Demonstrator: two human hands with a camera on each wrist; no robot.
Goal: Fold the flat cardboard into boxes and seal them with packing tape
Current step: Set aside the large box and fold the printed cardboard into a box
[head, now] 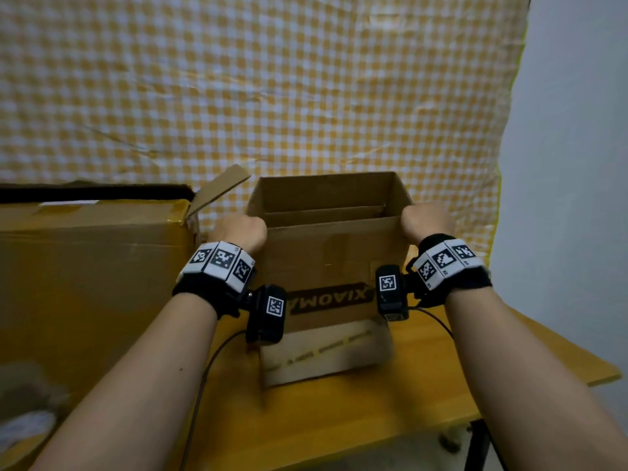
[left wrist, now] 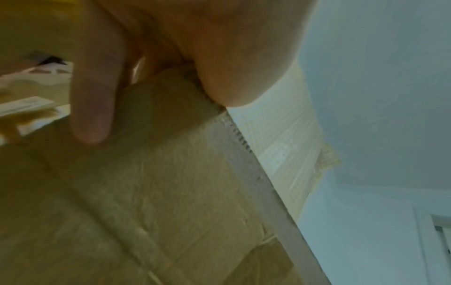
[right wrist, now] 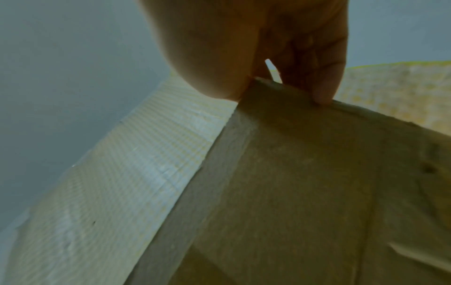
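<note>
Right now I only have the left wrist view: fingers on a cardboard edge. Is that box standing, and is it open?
Observer: Yes. The box stands upright on the wooden table, its top open.
Operator: Where is the other hand?
Observer: The right hand grips the box's top right corner, fingers curled over the edge.
Operator: Anything next to the box?
Observer: A larger carton stands to its left, one flap raised.
</note>
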